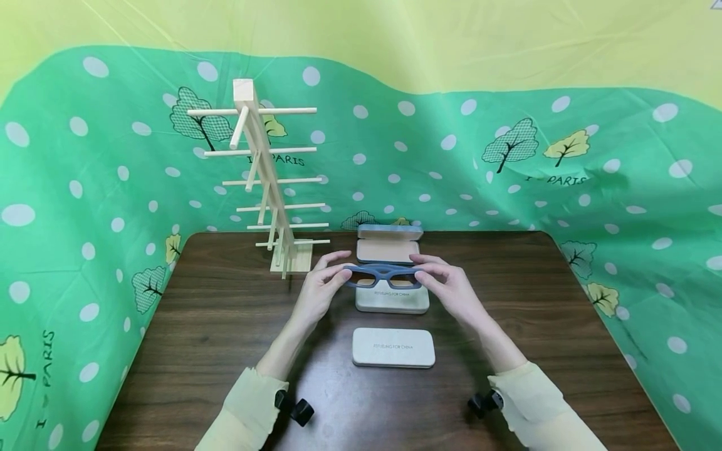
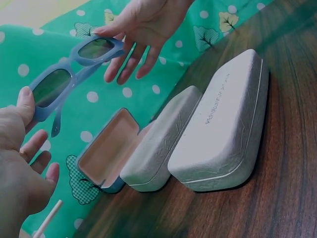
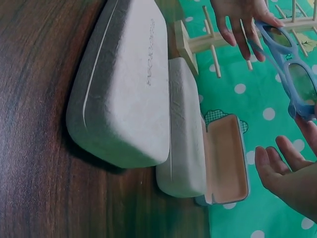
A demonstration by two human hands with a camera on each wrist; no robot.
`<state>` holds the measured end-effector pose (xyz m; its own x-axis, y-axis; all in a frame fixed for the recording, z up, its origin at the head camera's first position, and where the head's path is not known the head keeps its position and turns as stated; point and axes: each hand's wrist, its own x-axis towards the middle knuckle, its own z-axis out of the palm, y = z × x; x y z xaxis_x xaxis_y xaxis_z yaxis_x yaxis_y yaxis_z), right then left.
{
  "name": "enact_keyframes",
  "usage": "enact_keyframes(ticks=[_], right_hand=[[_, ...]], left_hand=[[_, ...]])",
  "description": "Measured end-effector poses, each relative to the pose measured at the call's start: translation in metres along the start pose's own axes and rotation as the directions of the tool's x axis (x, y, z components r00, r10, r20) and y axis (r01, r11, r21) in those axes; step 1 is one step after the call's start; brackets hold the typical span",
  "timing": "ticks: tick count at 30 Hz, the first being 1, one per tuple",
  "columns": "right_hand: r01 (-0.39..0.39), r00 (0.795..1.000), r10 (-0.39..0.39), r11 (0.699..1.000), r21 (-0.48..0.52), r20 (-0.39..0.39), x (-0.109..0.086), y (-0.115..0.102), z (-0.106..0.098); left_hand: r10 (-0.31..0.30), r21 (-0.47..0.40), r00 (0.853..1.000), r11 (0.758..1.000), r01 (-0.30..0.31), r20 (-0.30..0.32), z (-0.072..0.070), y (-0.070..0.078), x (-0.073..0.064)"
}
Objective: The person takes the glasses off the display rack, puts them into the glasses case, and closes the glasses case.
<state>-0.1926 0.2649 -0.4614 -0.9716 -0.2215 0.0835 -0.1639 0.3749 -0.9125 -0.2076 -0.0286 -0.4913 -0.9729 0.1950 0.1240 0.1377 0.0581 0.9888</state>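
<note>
A pair of blue-framed sunglasses (image 1: 383, 268) with dark lenses is held up over the glasses cases, its front spanning the space between both hands. My left hand (image 1: 319, 289) pinches one end of the frame between thumb and fingers. At the other end my right hand (image 1: 451, 289) pinches the frame the same way. One temple arm (image 2: 57, 119) hangs below the frame in the left wrist view. Behind the sunglasses stands an open glasses case (image 1: 389, 250) with a tan lining. A closed pale case (image 1: 392, 303) lies under them, and another closed case (image 1: 393, 347) lies nearer me.
A wooden display rack (image 1: 265, 156) with several rows of pegs stands at the back left, close to my left hand. The dark wooden table (image 1: 225, 351) ends at a green patterned cloth (image 1: 395, 169) hung behind it.
</note>
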Motion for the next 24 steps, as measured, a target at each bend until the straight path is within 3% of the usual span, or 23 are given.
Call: enact_keyframes(ticks=[15, 24], right_hand=[[-0.07, 0.997, 0.07, 0.997, 0.01, 0.045, 0.019, 0.025, -0.012], [-0.105, 0.99, 0.11, 0.993, -0.056, 0.085, 0.036, 0.033, -0.021]], left_hand=[[-0.098, -0.009, 0.993, 0.995, 0.099, 0.07, 0.006, -0.011, 0.019], [-0.138, 0.102, 0.989, 0.986, 0.131, 0.061, 0.008, -0.019, 0.042]])
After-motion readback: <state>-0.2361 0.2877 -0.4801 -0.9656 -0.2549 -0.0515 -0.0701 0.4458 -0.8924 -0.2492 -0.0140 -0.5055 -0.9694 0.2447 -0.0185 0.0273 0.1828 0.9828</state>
